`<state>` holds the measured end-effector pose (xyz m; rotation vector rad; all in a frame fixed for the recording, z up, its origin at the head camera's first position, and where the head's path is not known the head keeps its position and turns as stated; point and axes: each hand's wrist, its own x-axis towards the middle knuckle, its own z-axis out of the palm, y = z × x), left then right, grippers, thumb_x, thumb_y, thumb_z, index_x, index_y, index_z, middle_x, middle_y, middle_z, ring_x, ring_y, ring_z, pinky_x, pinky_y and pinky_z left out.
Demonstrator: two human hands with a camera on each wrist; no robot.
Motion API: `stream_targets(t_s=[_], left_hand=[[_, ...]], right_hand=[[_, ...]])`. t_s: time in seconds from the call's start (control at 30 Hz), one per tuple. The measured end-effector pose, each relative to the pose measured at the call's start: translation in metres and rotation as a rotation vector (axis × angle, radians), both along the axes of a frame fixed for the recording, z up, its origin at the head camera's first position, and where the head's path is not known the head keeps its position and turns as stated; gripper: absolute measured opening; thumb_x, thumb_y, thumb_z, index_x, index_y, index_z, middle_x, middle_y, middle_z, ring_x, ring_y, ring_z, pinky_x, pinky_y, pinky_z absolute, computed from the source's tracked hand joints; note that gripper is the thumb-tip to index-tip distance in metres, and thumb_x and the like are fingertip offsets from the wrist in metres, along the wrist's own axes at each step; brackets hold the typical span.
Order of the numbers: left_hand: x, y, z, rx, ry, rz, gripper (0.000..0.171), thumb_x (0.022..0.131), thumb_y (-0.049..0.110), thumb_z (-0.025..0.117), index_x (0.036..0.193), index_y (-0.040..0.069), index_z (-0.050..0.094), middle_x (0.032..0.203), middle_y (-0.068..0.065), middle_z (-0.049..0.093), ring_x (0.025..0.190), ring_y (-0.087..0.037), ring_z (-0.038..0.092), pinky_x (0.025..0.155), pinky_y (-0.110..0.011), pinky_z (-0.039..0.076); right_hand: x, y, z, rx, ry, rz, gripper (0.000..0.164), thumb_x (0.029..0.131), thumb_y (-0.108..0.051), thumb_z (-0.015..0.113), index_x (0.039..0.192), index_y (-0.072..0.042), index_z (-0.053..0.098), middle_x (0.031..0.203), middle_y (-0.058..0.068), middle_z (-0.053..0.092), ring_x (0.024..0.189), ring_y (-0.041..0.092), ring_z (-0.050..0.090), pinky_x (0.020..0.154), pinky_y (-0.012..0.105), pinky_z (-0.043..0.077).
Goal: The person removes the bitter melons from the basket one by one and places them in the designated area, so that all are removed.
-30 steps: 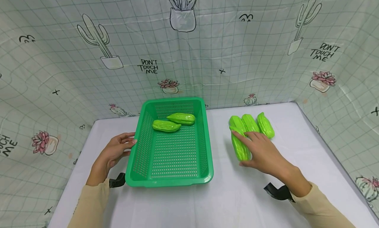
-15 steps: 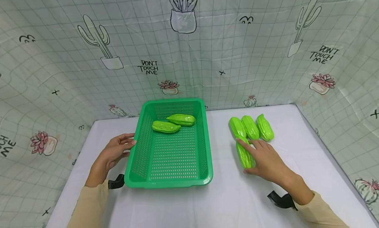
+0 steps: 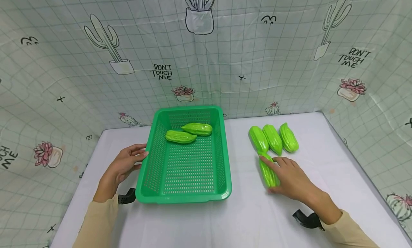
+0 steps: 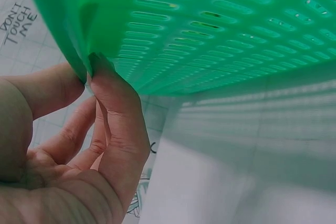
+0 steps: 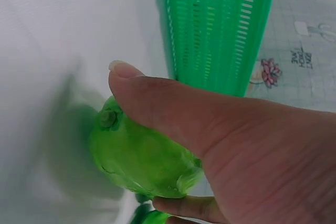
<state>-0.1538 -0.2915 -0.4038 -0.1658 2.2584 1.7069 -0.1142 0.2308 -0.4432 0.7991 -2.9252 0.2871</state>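
Left hand (image 3: 125, 163): we pinch the rim of the green basket (image 3: 183, 199), left of frame centre | Right hand (image 3: 292, 178): we grasp a gourd (image 3: 268, 171), right of centre, bench (image 3: 241, 219) beneath, just below another gourd (image 3: 259, 139) | Handling: squeeze evenly round its middle — glossy skin may slip.

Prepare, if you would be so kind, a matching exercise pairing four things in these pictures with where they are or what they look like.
Column one:
1. Left hand
2. Right hand
3. Basket
4. Backdrop cloth

Column two:
A. Green, with two gourds inside
B. Pale, printed with a grid
C. Gripping a gourd
D. Pinching the basket's rim

Right pairs: 1-D, 2-C, 3-A, 4-B.
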Motion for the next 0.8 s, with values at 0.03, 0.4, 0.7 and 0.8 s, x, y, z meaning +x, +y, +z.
stream_targets(t_s=[0.03, 0.4, 0.7, 0.8], left_hand=[[-0.0001, 0.0000, -0.0001, 0.002, 0.000, 0.001, 0.059, 0.111, 0.012, 0.057, 0.161, -0.007, 0.032, 0.123, -0.002, 0.062, 0.093, -0.003, 0.067, 0.082, -0.026, 0.059], [0.0007, 0.0005, 0.0002, -0.001, 0.011, 0.003, 0.059, 0.111, 0.011, 0.057, 0.160, -0.008, 0.033, 0.122, -0.002, 0.062, 0.092, -0.002, 0.067, 0.082, -0.026, 0.059], [0.0011, 0.0007, 0.0004, -0.008, 0.006, 0.005, 0.058, 0.111, 0.012, 0.058, 0.160, -0.007, 0.033, 0.125, -0.003, 0.062, 0.093, -0.002, 0.067, 0.082, -0.026, 0.058], [0.0008, 0.0008, 0.0004, -0.008, 0.003, 0.004, 0.059, 0.111, 0.013, 0.057, 0.161, -0.006, 0.033, 0.129, -0.006, 0.061, 0.094, -0.002, 0.067, 0.083, -0.026, 0.058]], right_hand=[[0.0001, 0.0002, -0.0009, 0.004, -0.003, -0.001, 0.105, 0.065, -0.038, 0.102, 0.153, -0.008, 0.054, 0.126, 0.024, 0.062, 0.122, 0.049, 0.058, 0.101, 0.066, 0.047], [-0.0003, 0.0005, -0.0033, 0.024, -0.036, -0.022, 0.106, 0.068, -0.042, 0.100, 0.156, -0.007, 0.051, 0.131, 0.028, 0.059, 0.126, 0.053, 0.054, 0.103, 0.068, 0.045], [-0.0007, 0.0014, -0.0025, 0.036, -0.054, -0.004, 0.106, 0.070, -0.045, 0.099, 0.156, -0.006, 0.050, 0.129, 0.028, 0.058, 0.126, 0.053, 0.054, 0.103, 0.068, 0.045], [-0.0007, 0.0016, -0.0018, 0.037, -0.065, 0.006, 0.107, 0.070, -0.047, 0.098, 0.155, -0.006, 0.050, 0.128, 0.028, 0.058, 0.125, 0.053, 0.054, 0.102, 0.068, 0.046]])
